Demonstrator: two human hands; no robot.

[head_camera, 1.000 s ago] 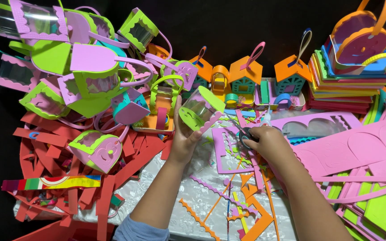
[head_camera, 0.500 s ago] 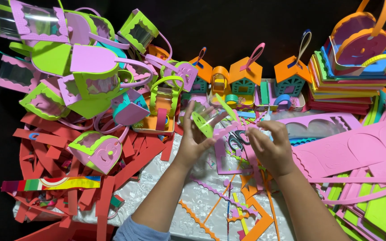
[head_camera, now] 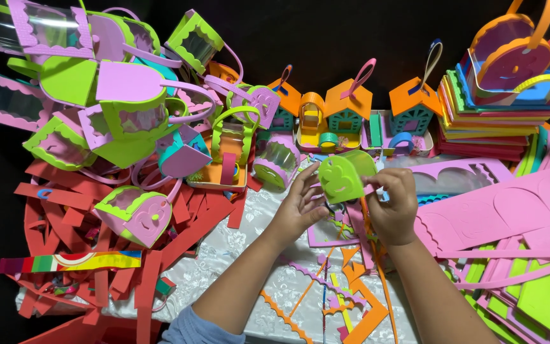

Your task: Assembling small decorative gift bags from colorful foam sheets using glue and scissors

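Note:
My left hand (head_camera: 297, 207) and my right hand (head_camera: 393, 204) hold a green foam basket piece (head_camera: 340, 176) with a cut-out heart between them, just above the table's middle. The left hand's fingers press its left edge; the right hand pinches its right side together with a thin pink strip (head_camera: 359, 223). Under the hands lies a pink foam sheet (head_camera: 326, 234) on a white patterned cloth (head_camera: 237, 255).
A heap of finished pink and green foam baskets (head_camera: 122, 102) fills the back left. Red foam scraps (head_camera: 90, 255) lie at the left. Orange house-shaped baskets (head_camera: 348, 108) stand behind. Stacked foam sheets (head_camera: 491, 127) and pink cut sheets (head_camera: 504, 210) are at the right.
The green piece has moved right and turned so its heart face shows. My right hand has risen from the pink sheet and taken hold of the piece's right side.

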